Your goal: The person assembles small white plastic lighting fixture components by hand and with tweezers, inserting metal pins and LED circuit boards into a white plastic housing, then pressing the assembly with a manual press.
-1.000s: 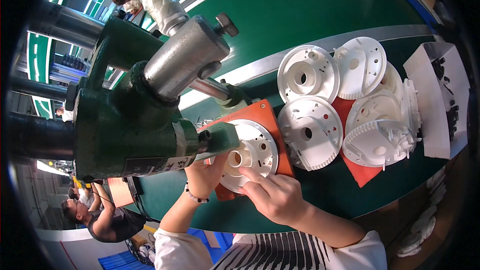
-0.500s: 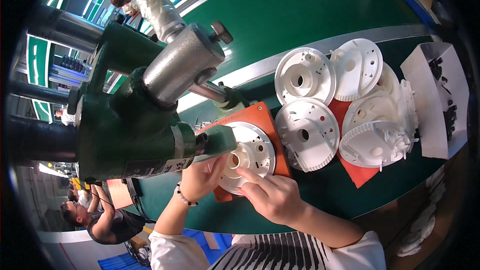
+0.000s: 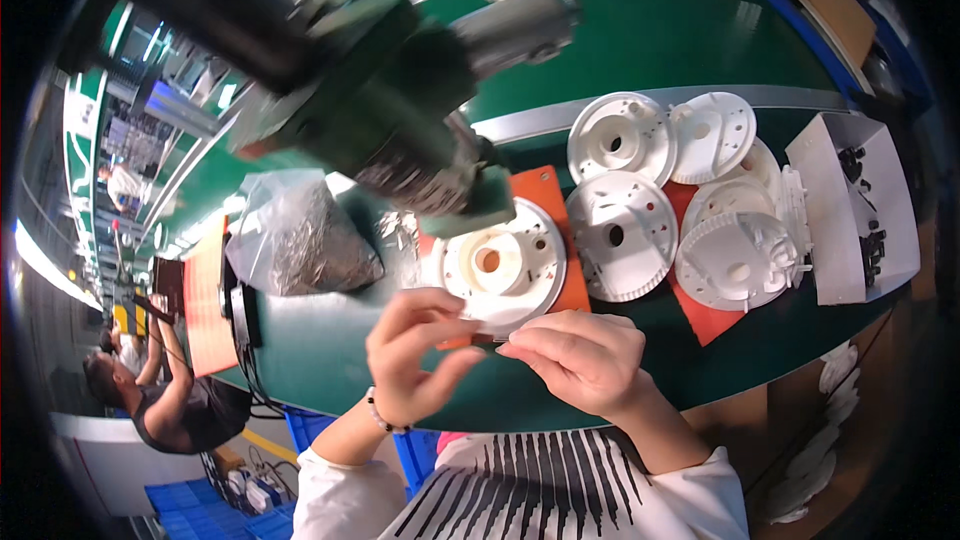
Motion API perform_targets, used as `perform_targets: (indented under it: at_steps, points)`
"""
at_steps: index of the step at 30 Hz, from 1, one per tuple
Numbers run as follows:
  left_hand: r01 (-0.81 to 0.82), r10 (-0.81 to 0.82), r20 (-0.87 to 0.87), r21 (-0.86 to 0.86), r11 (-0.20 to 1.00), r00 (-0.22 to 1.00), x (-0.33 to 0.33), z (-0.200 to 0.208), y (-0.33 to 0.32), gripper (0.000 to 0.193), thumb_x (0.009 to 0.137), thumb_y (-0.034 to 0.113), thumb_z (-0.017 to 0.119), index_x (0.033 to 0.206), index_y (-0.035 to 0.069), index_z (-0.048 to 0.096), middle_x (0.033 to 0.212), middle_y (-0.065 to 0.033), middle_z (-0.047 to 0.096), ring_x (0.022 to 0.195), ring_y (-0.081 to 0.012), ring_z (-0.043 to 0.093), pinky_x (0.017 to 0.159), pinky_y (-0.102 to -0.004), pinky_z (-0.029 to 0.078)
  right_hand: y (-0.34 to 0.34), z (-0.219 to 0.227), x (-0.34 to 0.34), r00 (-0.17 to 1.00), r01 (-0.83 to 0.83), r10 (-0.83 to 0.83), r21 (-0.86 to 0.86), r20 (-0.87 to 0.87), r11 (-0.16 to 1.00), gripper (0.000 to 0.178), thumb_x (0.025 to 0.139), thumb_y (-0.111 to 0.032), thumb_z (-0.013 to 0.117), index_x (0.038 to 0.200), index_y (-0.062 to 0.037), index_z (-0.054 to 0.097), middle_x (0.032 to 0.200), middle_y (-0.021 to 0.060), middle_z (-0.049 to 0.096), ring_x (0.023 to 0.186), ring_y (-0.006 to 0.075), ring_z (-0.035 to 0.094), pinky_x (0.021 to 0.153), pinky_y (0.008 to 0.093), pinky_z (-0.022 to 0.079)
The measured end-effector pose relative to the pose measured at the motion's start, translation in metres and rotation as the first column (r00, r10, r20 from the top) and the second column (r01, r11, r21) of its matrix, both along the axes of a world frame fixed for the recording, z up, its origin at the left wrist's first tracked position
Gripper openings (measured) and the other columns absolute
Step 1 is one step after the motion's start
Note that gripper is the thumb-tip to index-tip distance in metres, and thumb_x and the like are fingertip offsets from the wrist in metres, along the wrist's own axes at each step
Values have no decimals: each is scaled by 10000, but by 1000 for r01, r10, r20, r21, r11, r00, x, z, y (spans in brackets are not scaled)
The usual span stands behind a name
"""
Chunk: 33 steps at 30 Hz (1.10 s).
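1. A green tabletop [image 3: 640,30] carries everything; a dark green machine [image 3: 400,120] hangs over it.
2. White round plastic discs [image 3: 690,210] lie heaped at right; a clear bag [image 3: 295,235] at left.
3. One white disc [image 3: 503,265] rests on an orange mat [image 3: 545,190], under the machine.
4. The left hand [image 3: 418,355] and right hand [image 3: 580,360] meet just below it, fingertips pinched narrow; whether they hold anything, I cannot tell.

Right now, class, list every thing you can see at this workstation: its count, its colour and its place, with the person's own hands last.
Disc under the press: one, white, on the orange mat.
Orange mat: one, on the green bench.
Press machine: one, green and grey, hanging over the disc.
Other round plastic parts: about five, white, piled right of the mat.
Plastic bag: one, clear, holding small metal parts, left.
Tray: one, white, with small dark parts, far right.
Co-worker: one, lower left.
Left hand: fingers bent, near disc edge.
Right hand: fingertips at disc edge.
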State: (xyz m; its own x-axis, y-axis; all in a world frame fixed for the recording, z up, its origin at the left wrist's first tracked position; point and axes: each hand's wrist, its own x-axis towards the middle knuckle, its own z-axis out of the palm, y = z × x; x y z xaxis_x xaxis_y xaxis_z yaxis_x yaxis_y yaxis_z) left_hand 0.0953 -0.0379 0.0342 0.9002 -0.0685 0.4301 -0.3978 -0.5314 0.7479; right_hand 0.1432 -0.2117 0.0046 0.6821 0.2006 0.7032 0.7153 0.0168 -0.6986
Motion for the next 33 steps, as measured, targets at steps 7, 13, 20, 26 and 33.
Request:
perform_targets:
  at_steps: [7,13,20,26,33]
  points:
    - [118,-202,-212,-353,928,956,-10,-9,-4,54,771,27,638,817,27,609,952,-64,547,772,-89,516,630,-209,426,-6,8,-13,988,-46,71,-179,135,983,210,667,-27,709,846,-15,599,784,65,613,643,180,621,537,273,512]
    - [140,-304,-289,-475,869,908,-12,-3,-5,104,817,101,611,812,2,579,948,-98,496,854,-161,506,778,-286,429,-4,11,-13,993,-118,118,-32,-6,993,166,674,-14,709,816,-22,626,728,88,632,602,182,626,531,249,507]
    - [193,-289,-207,-387,902,935,4,-10,-2,119,768,65,659,849,3,597,998,-90,510,839,-136,528,680,-230,434,-5,29,-6,776,-251,325,207,-540,945,55,734,47,651,780,35,622,733,92,626,586,107,601,494,190,476]
    - [-201,180,107,231,952,978,25,-32,6,766,535,303,836,1132,19,450,1080,-166,492,1067,-302,441,876,-386,351,-1,7,50,925,133,-201,-222,-322,966,72,712,25,592,762,5,640,710,107,619,606,199,596,550,288,470]
    - [-164,185,-190,122,979,964,29,-57,10,774,574,156,829,1139,0,324,1131,-165,496,1059,-234,508,917,-336,403,19,-21,78,981,57,-109,-298,-160,953,162,703,-21,601,858,-47,641,669,130,611,594,281,598,546,346,465]
